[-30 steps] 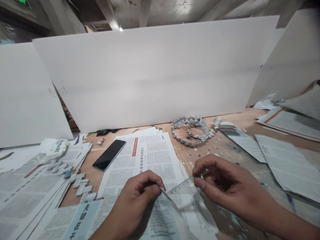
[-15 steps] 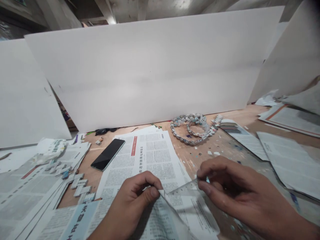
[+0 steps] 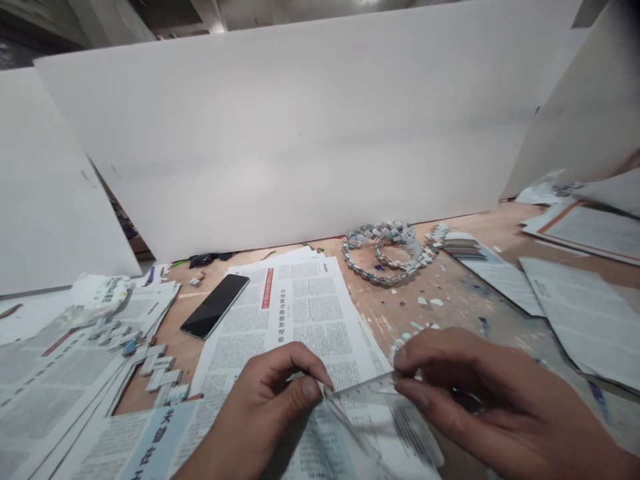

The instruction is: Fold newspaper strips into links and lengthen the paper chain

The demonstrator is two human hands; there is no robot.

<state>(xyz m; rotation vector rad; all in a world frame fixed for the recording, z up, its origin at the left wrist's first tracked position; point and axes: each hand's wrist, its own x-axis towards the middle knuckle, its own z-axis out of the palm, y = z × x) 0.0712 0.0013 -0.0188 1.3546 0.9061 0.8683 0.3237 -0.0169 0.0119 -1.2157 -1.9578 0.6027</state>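
My left hand (image 3: 265, 413) pinches the edge of a newspaper sheet (image 3: 335, 443) between thumb and forefinger. A clear ruler (image 3: 364, 388) spans the space between my hands, its left end at the sheet's pinched edge. The ruler's right end is between the thumb and fingers of my right hand (image 3: 495, 400), which are closed on it. Part of the sheet hangs in a fold below the ruler. Underneath lie more newspaper pages (image 3: 313, 300) with printed columns and a red heading.
A black phone (image 3: 216, 307) rests at the left edge of the pages. Behind them lies a coiled chain of folded paper (image 3: 367, 272); another folded-paper strip (image 3: 161, 373) is at left. Newspaper stacks (image 3: 583, 313) lie at right. White boards (image 3: 300, 133) stand behind the table.
My right hand has come down slightly with the ruler's right end, so the ruler slopes less. My left hand keeps its pinch on the sheet. The camera view has shifted a little.
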